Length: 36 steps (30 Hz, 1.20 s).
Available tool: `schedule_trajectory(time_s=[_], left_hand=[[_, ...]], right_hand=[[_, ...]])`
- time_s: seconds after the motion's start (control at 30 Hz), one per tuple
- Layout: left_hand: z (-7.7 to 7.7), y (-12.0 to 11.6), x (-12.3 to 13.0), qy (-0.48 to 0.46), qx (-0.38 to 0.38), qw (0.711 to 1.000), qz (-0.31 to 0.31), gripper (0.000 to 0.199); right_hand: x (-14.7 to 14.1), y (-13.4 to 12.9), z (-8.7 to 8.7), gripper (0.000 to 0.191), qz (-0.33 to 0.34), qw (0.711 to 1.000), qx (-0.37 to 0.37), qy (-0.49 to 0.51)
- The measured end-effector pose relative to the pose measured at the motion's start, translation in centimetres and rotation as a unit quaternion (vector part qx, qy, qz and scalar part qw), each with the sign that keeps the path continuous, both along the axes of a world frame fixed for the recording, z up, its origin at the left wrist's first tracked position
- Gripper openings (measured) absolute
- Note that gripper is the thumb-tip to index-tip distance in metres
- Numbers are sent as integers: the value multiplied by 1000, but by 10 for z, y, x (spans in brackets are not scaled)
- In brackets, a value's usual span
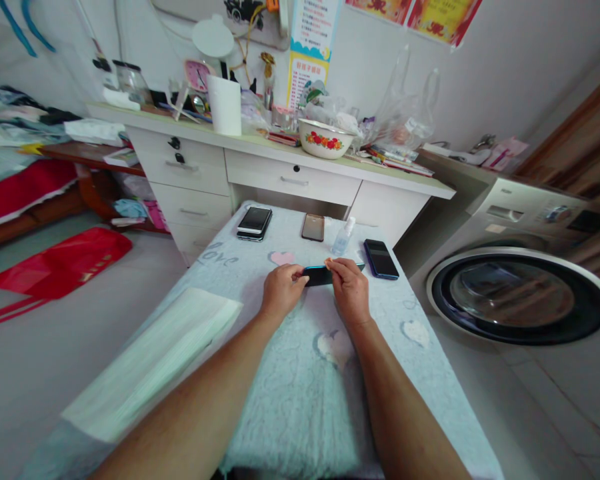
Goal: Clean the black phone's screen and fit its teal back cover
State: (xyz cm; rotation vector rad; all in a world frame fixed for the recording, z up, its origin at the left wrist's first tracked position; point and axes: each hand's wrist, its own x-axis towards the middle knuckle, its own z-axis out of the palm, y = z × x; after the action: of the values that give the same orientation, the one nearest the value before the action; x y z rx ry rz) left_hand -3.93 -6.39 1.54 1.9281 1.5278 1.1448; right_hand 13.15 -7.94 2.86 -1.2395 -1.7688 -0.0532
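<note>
A dark smartphone with a blue-green edge is tilted above the cloth-covered table. My left hand is closed on its left end, thumb and fingers pinching it. At the phone's upper edge, my right hand is closed in a pinch; a small orange-brown bit shows at the fingertips, too small to name. Just beyond that hand stands a clear spray bottle. A brown phone case lies flat farther back. Another smartphone lies to the right, and stacked phones lie at the back left.
A pale folded stack of wipes or paper lies along the table's left side. Behind the table is a white desk bearing a flowered enamel bowl and a paper roll. A washing machine stands right; a red bag lies on the floor left.
</note>
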Motion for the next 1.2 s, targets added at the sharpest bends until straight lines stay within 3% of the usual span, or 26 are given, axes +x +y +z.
schedule_trajectory(time_s=[0.3,0.87,1.2], left_hand=[[-1,2,-1,8,2,1000,5,9],[4,-3,2,17,3,1000,-17,11],[2,-1,1,18,7,1000,-12,10]], right_hand=[[4,3,-2,27,-20,1000,1,16],[-24,-6,0,30,37,999,0,-12],[-14,-3,0,27,33,999,4,-1]])
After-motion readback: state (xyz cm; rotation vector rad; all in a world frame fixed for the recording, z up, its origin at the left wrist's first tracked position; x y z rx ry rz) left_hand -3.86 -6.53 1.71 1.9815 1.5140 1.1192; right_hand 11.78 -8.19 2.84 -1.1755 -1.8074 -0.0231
